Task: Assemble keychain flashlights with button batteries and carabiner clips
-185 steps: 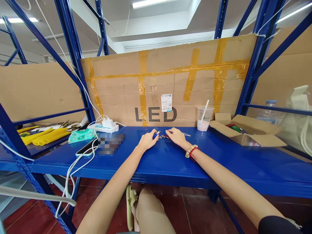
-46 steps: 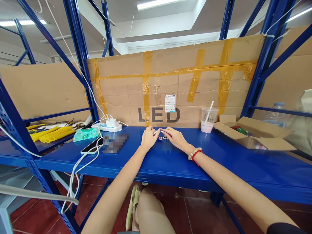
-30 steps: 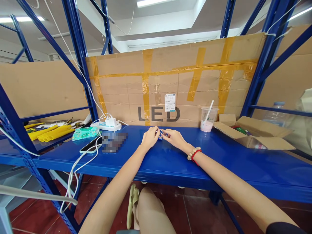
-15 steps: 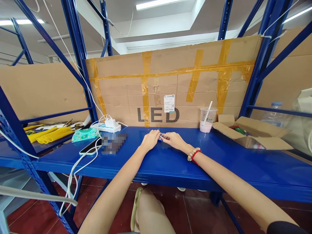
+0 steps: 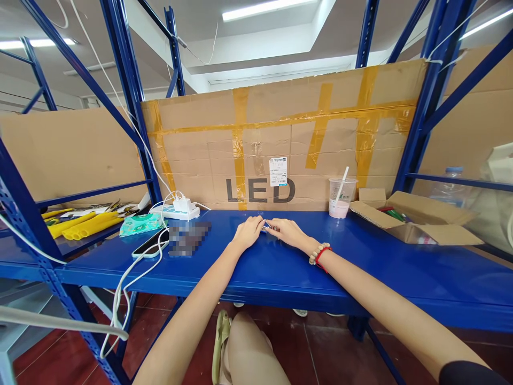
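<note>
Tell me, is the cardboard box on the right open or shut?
Open: the cardboard box has flaps folded outward, with coloured items visible inside.

Place: a storeroom or warehouse bay, fitted out as a small work station.
Racking: the space is framed by blue steel racking (image 5: 124, 91), and 1 shelf (image 5: 280, 267) is used as a bench.
Backing: taped cardboard (image 5: 320, 144) marked "LED", with a shipping label (image 5: 278, 171), is fixed behind it.
Supplies: an open carton (image 5: 412, 224) is kept on the shelf; yellow pieces (image 5: 80, 225) are laid on the next bay.
Power: a power strip (image 5: 176, 212) is set on the shelf.
Lighting: strip lights (image 5: 264, 8) are mounted overhead.
</note>
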{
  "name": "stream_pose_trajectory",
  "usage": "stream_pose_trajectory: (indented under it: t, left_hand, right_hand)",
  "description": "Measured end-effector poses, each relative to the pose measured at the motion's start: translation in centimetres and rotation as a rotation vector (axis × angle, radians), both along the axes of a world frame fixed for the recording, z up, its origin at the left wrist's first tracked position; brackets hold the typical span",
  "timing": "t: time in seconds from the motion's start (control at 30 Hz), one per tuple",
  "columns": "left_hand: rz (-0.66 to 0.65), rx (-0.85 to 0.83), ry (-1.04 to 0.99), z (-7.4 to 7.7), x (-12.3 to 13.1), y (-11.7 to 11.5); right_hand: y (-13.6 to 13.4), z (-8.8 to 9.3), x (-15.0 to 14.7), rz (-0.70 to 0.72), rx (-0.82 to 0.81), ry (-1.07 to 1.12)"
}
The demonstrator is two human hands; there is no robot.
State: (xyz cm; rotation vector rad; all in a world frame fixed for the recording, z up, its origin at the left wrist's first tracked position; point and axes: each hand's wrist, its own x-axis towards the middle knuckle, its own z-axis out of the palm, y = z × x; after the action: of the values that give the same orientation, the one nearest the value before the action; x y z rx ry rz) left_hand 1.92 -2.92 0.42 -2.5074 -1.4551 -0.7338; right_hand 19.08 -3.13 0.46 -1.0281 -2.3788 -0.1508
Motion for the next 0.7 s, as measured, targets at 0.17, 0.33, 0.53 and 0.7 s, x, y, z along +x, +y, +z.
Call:
stream_pose_trajectory:
  t: [0.17,0.33,0.53,0.7]
  left_hand:
    - [0.004,-0.038,0.014,0.25,0.21,-0.45]
    - [-0.006,-0.046,0.033,0.27,0.40,-0.51]
    - [0.012,-0.043,0.032,0.21,0.37,-0.51]
    - [0.020,-0.036,0.027,0.40,0.43,-0.62]
  right_hand:
    - [0.13,-0.16,0.00,-0.019,-0.033,-0.007]
    - [0.31,-0.39,0.02,-0.018,-0.047,-0.001]
    - [0.26,-0.25,-0.07,0.007,-0.038,0.014]
    - [0.21,-0.06,-0.13,0.024,-0.013,0.046]
